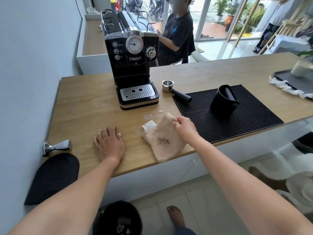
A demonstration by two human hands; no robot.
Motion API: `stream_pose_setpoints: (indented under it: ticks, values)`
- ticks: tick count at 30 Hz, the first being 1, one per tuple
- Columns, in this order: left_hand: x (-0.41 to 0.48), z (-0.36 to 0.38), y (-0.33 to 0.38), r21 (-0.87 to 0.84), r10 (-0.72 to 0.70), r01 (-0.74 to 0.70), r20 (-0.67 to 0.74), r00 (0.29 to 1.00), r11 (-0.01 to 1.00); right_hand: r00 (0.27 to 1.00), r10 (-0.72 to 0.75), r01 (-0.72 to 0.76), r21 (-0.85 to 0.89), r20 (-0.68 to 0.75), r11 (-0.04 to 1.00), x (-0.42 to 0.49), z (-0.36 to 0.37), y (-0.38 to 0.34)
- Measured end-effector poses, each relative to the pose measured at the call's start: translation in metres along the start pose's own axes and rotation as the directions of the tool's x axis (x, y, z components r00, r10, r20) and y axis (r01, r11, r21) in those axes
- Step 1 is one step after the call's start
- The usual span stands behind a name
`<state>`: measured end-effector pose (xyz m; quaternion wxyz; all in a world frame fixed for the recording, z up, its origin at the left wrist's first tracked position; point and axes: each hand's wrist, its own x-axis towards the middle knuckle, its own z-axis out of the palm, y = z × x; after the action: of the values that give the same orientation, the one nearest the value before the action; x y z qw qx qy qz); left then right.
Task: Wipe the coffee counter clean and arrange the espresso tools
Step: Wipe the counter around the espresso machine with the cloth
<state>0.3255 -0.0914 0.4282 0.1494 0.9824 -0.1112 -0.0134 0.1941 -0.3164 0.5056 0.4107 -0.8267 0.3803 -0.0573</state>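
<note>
A beige cloth (163, 141) with a brown coffee stain lies on the wooden counter (88, 99) near its front edge. My right hand (183, 125) pinches the cloth's upper edge. Flat on the counter to the cloth's left rests my left hand (108, 143), fingers spread, holding nothing. Wet patches (149, 117) glisten just beyond the cloth. A metal tamper (55, 147) lies on its side at the far left, beside a black tamping mat (54, 177) that overhangs the edge. The portafilter (171, 87) lies with its handle on the black bar mat (237, 119), where a black knock box (224, 100) stands.
A black espresso machine (133, 65) stands at the counter's back left. A dark tray (294, 80) with a white cup and a crumpled white cloth sits far right. A person sits behind the counter. A black bin (118, 217) stands on the floor below.
</note>
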Motion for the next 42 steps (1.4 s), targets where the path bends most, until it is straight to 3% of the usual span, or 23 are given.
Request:
stream_pose_setpoints:
  ticks: [4,7,10,14,23,28,35,38,42]
  values:
    - [0.000,0.001,0.000,-0.002,0.002,-0.002,-0.004,1.000,1.000,0.982,-0.096,0.026,-0.385,-0.165,0.923,0.006,0.006,0.032]
    - [0.001,0.001,0.000,0.012,0.006,-0.006,-0.004,1.000,1.000,0.939,-0.207,0.025,-0.542,-0.276,0.840,0.003,0.017,0.032]
    - [0.001,0.002,0.000,0.014,0.012,-0.012,-0.001,1.000,1.000,0.934,-0.305,0.141,-0.593,-0.186,0.793,-0.007,0.035,0.024]
    - [0.001,0.001,-0.002,0.013,0.020,-0.020,0.011,1.000,1.000,0.986,-0.162,0.150,-0.638,0.041,0.755,-0.016,0.062,0.040]
    - [0.011,-0.009,-0.037,0.098,0.207,-0.215,0.082,0.975,0.972,0.999,-0.043,0.022,-0.656,-0.016,0.754,0.018,0.074,0.031]
    - [0.014,-0.003,-0.042,0.091,0.114,-0.120,0.064,0.991,0.989,0.998,-0.038,-0.003,-0.636,-0.052,0.772,0.054,0.081,0.012]
    - [0.017,0.000,-0.043,0.115,0.121,-0.128,0.065,0.991,0.985,0.997,-0.010,-0.039,-0.642,-0.073,0.766,0.072,0.095,-0.005]
    - [0.018,0.001,-0.043,0.112,0.117,-0.124,0.068,0.991,0.986,0.999,-0.034,0.005,-0.623,-0.033,0.782,0.069,0.102,-0.014]
    - [0.018,0.000,-0.041,0.080,0.097,-0.102,0.065,0.993,0.992,0.982,-0.145,0.186,-0.639,0.116,0.747,0.056,0.128,-0.034]
